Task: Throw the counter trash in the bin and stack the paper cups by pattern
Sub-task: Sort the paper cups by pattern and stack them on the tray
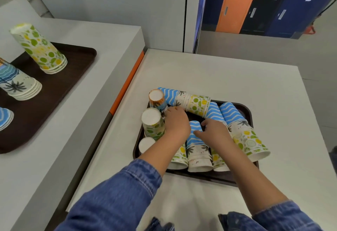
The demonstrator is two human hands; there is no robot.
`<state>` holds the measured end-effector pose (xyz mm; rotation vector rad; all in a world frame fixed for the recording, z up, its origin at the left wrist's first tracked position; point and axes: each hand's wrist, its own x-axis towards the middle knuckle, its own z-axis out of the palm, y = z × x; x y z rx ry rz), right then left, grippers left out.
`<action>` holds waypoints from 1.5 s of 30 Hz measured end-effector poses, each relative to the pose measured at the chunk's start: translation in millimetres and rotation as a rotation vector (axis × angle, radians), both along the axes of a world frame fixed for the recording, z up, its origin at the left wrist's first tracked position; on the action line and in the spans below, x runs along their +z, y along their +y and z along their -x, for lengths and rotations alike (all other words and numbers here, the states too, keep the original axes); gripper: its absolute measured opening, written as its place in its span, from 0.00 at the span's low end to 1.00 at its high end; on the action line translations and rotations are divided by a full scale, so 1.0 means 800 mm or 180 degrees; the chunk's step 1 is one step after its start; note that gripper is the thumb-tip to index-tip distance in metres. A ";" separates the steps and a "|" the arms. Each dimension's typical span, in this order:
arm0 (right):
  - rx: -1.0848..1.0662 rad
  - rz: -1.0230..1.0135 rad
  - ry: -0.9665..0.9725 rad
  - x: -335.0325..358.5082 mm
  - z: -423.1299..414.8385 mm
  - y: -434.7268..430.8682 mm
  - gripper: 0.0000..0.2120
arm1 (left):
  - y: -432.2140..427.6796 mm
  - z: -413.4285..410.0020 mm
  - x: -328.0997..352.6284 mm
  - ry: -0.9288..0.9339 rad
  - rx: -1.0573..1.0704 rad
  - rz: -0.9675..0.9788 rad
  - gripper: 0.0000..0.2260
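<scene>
Grey walls and a row of orange, black and blue lockers (pixel 255 8) stand behind a pale desk (pixel 218 77); a higher side desk (pixel 91 36) is at its left. On the side desk a brown tray (pixel 54 85) carries sorted stacks: a lime stack (pixel 42 48), a palm stack (pixel 18 85), and a blue stack (pixel 4 117) cut by the frame edge. On the desk a second tray (pixel 249 114) is crowded with mixed cups (pixel 198 103). Some stand upside down, and many lie nested in short rows of different patterns.

Both hands are over this tray. The right hand (pixel 215 132) pinches a lying blue cup (pixel 193 141) near its closed end, thumb on one side and fingers on the other. The left hand (pixel 176 123) reaches to the standing cups at the tray's left; its fingers are hidden, so its grip cannot be told.

Paper cups are very light and thin, they dent easily, and nested ones may stick. It seems wise to hold one softly around the wall, near the stiffer rim or bottom, and pull straight.
</scene>
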<state>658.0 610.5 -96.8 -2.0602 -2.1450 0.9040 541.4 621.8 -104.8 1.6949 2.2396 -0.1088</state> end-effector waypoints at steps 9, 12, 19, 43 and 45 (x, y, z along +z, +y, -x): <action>0.0097 -0.0071 -0.0077 0.008 -0.014 0.006 0.25 | 0.040 0.002 -0.060 0.0227 0.0563 0.0493 0.31; 0.0122 -0.0032 -0.0024 0.006 -0.017 0.005 0.24 | 0.042 -0.001 -0.063 0.0226 0.0712 0.0523 0.32; 0.0086 -0.0052 0.0026 0.001 -0.021 0.005 0.23 | 0.041 -0.004 -0.065 0.0088 0.0693 0.0410 0.35; 0.0054 0.0683 0.0751 0.021 0.009 -0.041 0.31 | 0.027 0.020 0.025 -0.1136 0.0782 -0.0530 0.37; -0.0063 0.0689 0.0921 0.026 0.016 -0.042 0.30 | 0.028 0.021 0.039 -0.1239 0.0853 -0.0720 0.34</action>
